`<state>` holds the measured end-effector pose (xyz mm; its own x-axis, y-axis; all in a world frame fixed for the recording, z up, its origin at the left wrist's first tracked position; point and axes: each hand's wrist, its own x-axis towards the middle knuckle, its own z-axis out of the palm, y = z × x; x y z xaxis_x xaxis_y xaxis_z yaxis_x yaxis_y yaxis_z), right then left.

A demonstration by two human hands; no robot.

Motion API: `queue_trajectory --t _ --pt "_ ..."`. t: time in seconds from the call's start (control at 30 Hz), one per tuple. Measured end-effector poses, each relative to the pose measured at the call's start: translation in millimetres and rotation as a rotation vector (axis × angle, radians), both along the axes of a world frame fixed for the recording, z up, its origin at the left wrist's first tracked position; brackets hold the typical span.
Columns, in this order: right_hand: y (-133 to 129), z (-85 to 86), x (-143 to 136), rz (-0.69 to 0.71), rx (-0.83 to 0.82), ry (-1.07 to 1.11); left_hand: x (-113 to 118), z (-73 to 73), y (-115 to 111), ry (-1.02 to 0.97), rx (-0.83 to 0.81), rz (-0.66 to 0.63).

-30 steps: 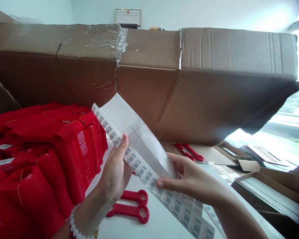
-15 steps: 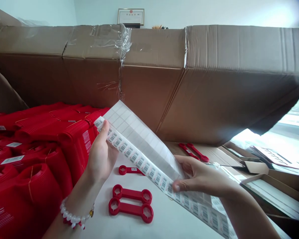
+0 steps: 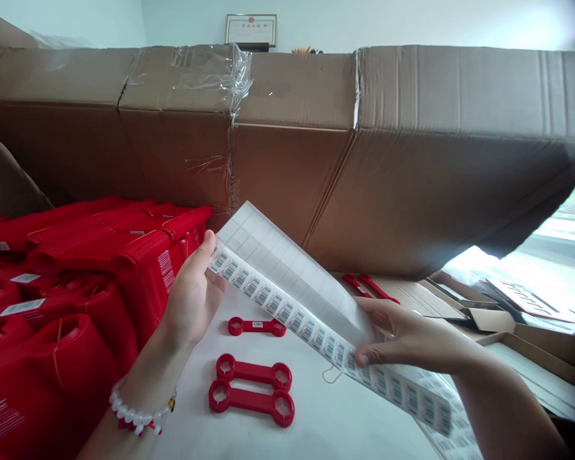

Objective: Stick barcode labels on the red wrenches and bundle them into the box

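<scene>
A sheet of barcode labels (image 3: 287,313) slants across the middle, its near strip printed with barcodes and its blank grid side folded up behind. My left hand (image 3: 189,300), with a white bead bracelet on the wrist, closes at the sheet's left end, thumb at the corner. The fingers behind it are partly hidden. Farther right, my right hand (image 3: 402,338) pinches the lower part, thumb on the printed strip. Below lie two red double-ringed plastic bars (image 3: 252,386) side by side. A single red bar (image 3: 257,326) bearing a small barcode label lies beyond them.
Stacks of banded red plastic pieces (image 3: 91,255) fill the left. A large cardboard box (image 3: 287,166) spans the back. More red bars (image 3: 371,287) lie at its foot. At right are open cardboard trays (image 3: 531,370). A rubber band (image 3: 332,375) and other label sheets (image 3: 453,415) rest on the white tabletop (image 3: 354,428).
The label sheet and my right hand have moved right, and the sheet's left end has slid toward my left thumb. The single labelled bar and the rubber band now show more fully.
</scene>
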<state>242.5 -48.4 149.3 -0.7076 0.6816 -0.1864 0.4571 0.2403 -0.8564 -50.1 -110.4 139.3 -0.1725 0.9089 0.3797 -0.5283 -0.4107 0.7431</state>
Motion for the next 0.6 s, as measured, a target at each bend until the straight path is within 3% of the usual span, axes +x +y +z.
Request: queue_trajectory --t 0.17,0.3,0.47,0.6 --pt "-3 -2.4 7 -0.095 0.263 -0.203 6 -4.3 -1 0.0 -0.029 -0.113" --pt "-21 -0.8 -9 -0.133 0.413 -0.006 18 -6.4 -8 0.008 -0.083 -0.264" --pt "-49 2.1 -42 -0.196 0.339 0.23 33 -9.9 -21 0.134 -0.057 -0.317" --pt "-50 -2.8 -50 -0.251 0.322 0.314 38 -14.3 -24 0.348 -0.072 -0.379"
